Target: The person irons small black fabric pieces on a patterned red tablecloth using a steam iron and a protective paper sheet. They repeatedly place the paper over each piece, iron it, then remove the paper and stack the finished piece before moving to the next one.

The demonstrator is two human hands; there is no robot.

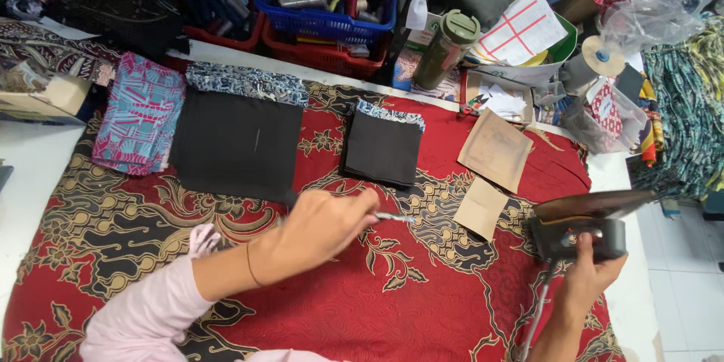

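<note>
My left hand (320,230) pinches a thin silver metal tool (392,217) over the red patterned batik cloth (422,294), while my right hand (592,268) grips the dark clothes iron (584,219), parked right, off the black fabric squares (381,148).

A single head-worn camera looks steeply down from above the near edge of the counter (30,166), which is covered by a red patterned cloth (422,302) filling most of the frame. It faces away from the person toward the far side of the cloth, where a blue basket (324,19) sits at the top of the picture. The view is close, within arm's reach, with both forearms entering from the bottom edge, nearer than the cloth's centre.
</note>
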